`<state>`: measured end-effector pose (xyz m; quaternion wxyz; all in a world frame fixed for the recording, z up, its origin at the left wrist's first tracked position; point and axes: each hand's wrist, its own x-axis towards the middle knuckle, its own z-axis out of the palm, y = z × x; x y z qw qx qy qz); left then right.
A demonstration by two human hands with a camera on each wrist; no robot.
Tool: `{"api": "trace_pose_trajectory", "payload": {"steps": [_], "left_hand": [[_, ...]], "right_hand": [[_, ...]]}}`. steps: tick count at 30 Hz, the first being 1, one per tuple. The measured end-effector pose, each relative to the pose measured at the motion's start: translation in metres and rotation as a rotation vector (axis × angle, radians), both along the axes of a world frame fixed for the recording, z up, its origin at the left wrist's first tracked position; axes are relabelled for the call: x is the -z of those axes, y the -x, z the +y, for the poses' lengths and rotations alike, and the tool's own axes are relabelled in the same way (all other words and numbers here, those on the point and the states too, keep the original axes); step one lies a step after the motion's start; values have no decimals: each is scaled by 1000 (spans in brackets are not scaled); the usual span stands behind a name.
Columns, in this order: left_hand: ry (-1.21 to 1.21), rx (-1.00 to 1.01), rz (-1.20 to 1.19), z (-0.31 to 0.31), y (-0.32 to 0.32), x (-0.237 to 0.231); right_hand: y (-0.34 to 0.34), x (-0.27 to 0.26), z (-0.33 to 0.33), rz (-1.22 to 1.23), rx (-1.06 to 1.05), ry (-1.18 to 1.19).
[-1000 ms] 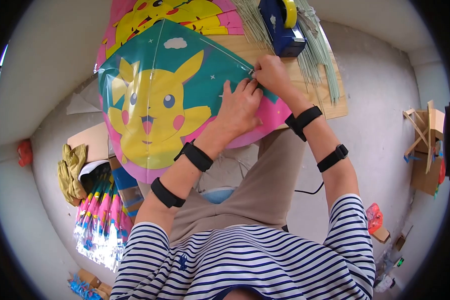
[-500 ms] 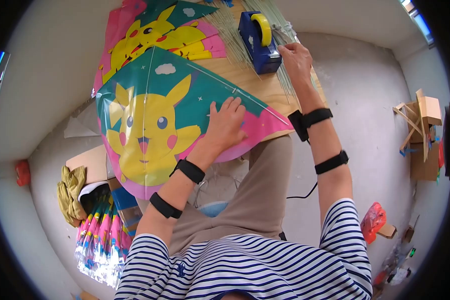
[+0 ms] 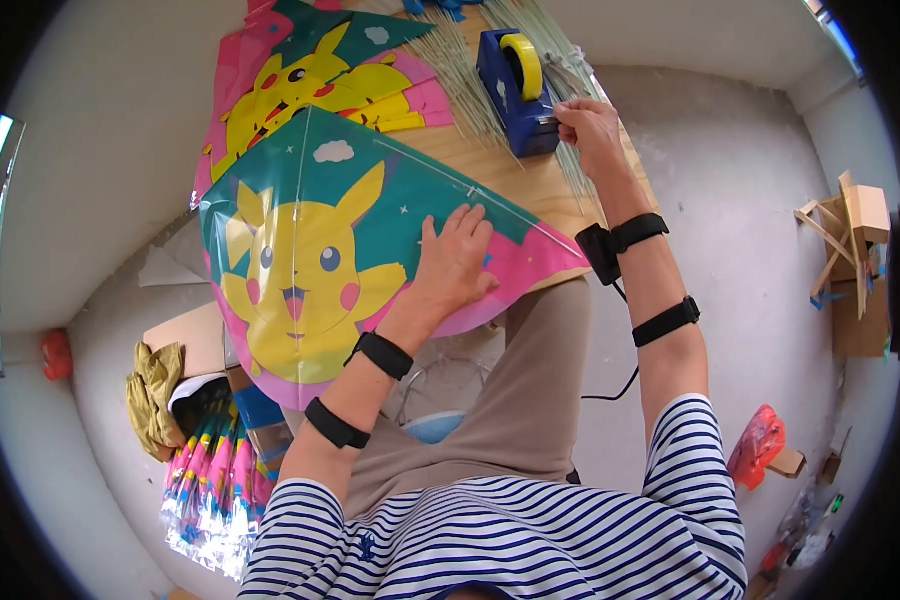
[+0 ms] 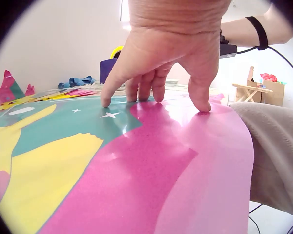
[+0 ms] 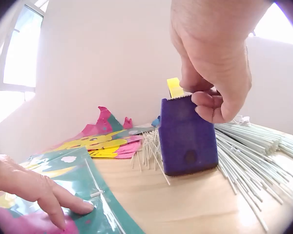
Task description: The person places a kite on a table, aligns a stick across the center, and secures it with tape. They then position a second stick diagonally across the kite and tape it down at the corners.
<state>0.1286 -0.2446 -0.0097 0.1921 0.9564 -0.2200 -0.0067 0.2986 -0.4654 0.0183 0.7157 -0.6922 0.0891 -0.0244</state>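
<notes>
A plastic kite [image 3: 300, 240] with a yellow cartoon character on green and pink lies flat on the wooden table. My left hand [image 3: 453, 262] rests on its right part, spread fingertips pressing the sheet, as the left wrist view also shows. A thin white rod [image 3: 515, 212] runs along the kite's upper right edge, with a small piece of tape across it. At the blue tape dispenser [image 5: 188, 139], my right hand [image 3: 592, 132] pinches the end of the clear tape [image 3: 553, 119] by the serrated cutter. Its curled fingers partly hide the tape.
Behind the kite lies a stack of similar printed sheets [image 3: 310, 85]. Bundles of pale thin rods [image 5: 251, 151] lie on both sides of the dispenser. On the floor at left, a cardboard box [image 3: 188, 338] stands near packed kites [image 3: 215, 470]. The person's knee [image 3: 555, 310] is under the table edge.
My right hand has left the rod on the kite and moved up and right to the dispenser, where it now pinches tape. The left hand stays pressed on the kite.
</notes>
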Motion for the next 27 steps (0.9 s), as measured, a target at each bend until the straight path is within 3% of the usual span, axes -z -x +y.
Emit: {"api": "trace_pose_trajectory", "payload": {"steps": [5,14,20,27], "left_hand": [[-12,-3,13,-2,0,-1],[-34,-9,48,-3,0,-1],[-27,-14,44,0,0,0],[-28,-17,63,-1,1,-3]], "right_hand": [[2,-3,1,-18,-17,90],[14,2,-12,-45,-107,-65],[35,9,2,116,42,-34],[53,28,-7,250,133,-497]]}}
